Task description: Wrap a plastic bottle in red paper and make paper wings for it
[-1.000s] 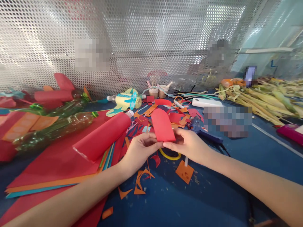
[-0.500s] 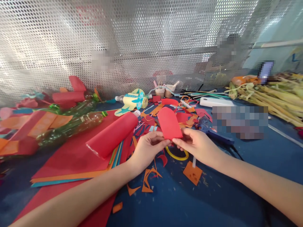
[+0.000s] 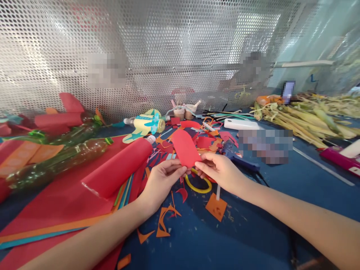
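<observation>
A red paper piece (image 3: 185, 147) with a rounded top is held up by its lower edge over the blue table. My left hand (image 3: 165, 176) pinches its lower left corner between thumb and fingers. At the lower right corner, my right hand (image 3: 216, 168) grips it the same way. Just below the hands lies a yellow ring (image 3: 199, 187), partly hidden, perhaps a scissor handle. A bottle wrapped in red paper (image 3: 120, 165) rests to the left on stacked coloured sheets (image 3: 56, 198). Behind the held piece spread red and orange paper scraps (image 3: 206, 142).
Green plastic bottles (image 3: 62, 159) lie at the left. A yellow bottle craft with blue stars (image 3: 146, 123) and two small cups (image 3: 184, 111) stand at the back. To the right are a blue glue gun (image 3: 242, 161), a white device (image 3: 242, 124) and dried husks (image 3: 303, 120). A perforated metal panel (image 3: 168, 48) rises behind.
The whole view has shifted, so things appear further left, and a magenta object now shows at the right edge. Both hands keep holding the red paper piece, much as before.
</observation>
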`<state>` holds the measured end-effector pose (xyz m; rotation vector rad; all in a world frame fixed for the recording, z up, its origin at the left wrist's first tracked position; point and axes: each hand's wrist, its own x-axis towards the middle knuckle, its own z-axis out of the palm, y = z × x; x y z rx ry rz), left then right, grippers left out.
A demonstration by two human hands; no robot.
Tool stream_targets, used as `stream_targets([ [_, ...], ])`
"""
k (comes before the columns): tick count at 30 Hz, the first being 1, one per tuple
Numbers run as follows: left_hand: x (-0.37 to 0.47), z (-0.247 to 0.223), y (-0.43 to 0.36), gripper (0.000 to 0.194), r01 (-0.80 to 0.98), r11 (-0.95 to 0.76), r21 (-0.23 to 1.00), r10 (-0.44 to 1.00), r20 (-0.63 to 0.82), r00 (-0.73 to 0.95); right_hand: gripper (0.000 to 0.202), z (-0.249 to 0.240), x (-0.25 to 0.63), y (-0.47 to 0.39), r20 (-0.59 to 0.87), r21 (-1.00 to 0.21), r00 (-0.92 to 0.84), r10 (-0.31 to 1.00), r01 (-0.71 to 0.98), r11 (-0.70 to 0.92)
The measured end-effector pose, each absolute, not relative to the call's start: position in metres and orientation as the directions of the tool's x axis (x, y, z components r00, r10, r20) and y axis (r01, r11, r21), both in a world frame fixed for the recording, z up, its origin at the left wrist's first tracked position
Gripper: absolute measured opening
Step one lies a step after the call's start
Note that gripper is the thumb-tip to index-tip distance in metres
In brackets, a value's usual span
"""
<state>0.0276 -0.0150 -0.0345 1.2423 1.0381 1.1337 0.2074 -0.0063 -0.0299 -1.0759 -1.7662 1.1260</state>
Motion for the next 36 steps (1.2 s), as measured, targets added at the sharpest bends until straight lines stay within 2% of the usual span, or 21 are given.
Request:
stream_targets([
  [9, 0.028, -0.036, -0.014, 0.019, -0.097, -0.019, 0.995, 0.981, 0.037, 0.192, 0.013, -0.036, 0.208, -0.003, 0.184, -0.928, -0.340, 0.922, 0.248, 0.277],
  [19, 0.027, -0.036, -0.014, 0.019, -0.008, 0.029, 1.000, 0.986, -0.027, 0.165, 0.011, -0.038, 0.206, -0.006, 0.222, -0.904, -0.340, 0.914, 0.279, 0.324],
  [26, 0.026, -0.029, -0.017, 0.018, 0.061, 0.008, 0.998, 0.989, -0.017, 0.146, 0.010, -0.035, 0.203, -0.010, 0.263, -0.874, -0.345, 0.901, 0.310, 0.374],
  [36, 0.021, -0.030, -0.014, 0.025, 0.108, 0.054, 0.993, 0.988, -0.069, 0.137, 0.011, -0.032, 0.201, -0.009, 0.239, -0.892, -0.310, 0.920, 0.304, 0.334],
])
